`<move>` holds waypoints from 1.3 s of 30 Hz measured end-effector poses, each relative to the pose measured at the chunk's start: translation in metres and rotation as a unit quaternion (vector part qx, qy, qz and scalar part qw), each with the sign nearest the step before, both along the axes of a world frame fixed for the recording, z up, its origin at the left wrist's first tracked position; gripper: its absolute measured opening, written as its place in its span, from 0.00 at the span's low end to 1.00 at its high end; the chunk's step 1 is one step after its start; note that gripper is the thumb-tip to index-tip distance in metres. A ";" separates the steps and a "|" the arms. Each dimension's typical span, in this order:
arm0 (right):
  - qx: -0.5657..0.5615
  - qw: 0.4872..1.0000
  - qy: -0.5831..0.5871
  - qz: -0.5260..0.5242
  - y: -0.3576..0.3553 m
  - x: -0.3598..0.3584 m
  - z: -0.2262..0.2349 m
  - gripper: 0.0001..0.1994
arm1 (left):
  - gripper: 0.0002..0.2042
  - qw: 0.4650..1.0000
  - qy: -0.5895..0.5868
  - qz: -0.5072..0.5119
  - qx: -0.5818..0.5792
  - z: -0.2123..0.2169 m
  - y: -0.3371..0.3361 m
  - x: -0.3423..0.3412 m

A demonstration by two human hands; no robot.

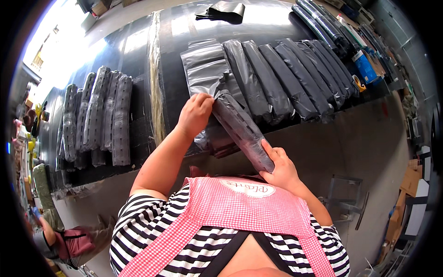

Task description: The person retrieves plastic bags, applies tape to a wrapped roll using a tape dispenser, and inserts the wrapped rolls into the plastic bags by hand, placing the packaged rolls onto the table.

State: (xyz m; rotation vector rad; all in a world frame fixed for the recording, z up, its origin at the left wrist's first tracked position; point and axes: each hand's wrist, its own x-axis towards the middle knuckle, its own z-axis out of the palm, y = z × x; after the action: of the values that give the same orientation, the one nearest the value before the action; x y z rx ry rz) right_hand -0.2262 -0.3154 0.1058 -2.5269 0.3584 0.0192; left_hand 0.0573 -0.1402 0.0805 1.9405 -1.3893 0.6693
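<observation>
My right hand (280, 168) grips the near end of a long dark grey bundle (242, 130), patterned with rows of dark marks and wrapped in clear film. The bundle slants up and left, its far end at the edge of a flat black plastic bag (205, 69) on the table. With closed fingers, my left hand (197, 113) pinches the bag's edge beside that end. How far the bundle's tip lies inside the bag cannot be made out. Right of the bag, several long packages in black plastic (290, 76) lie side by side.
More film-wrapped grey bundles (96, 111) are stacked on the black table (177, 60) at the left. A folded black sheet (224, 11) lies at the back. Dark rolls (318, 23) and a blue box (364, 67) stand at the right. Another person (74, 242) is at the lower left.
</observation>
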 end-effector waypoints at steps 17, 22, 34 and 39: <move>0.101 0.967 -0.218 -0.088 -0.008 0.142 -0.017 0.24 | 0.05 0.828 0.501 -0.039 -0.250 -0.054 -0.049 0.092; -0.047 0.968 -0.237 -0.066 -0.061 0.245 -0.055 0.17 | 0.02 0.928 0.304 0.086 -0.198 -0.061 -0.042 0.096; 0.026 0.936 -0.246 0.252 -0.065 0.182 -0.060 0.03 | 0.09 0.870 0.485 -0.006 -0.083 -0.024 0.008 -0.004; 0.342 0.855 0.214 0.326 -0.069 0.055 -0.051 0.19 | 0.05 0.799 0.577 -0.162 0.052 -0.012 0.047 -0.143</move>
State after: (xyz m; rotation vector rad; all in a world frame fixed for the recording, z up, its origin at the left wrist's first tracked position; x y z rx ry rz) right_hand -0.1710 -0.3847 0.0552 -1.7886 -0.3202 0.8299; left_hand -0.0854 -0.0930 0.0685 1.5733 -0.8659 -0.7113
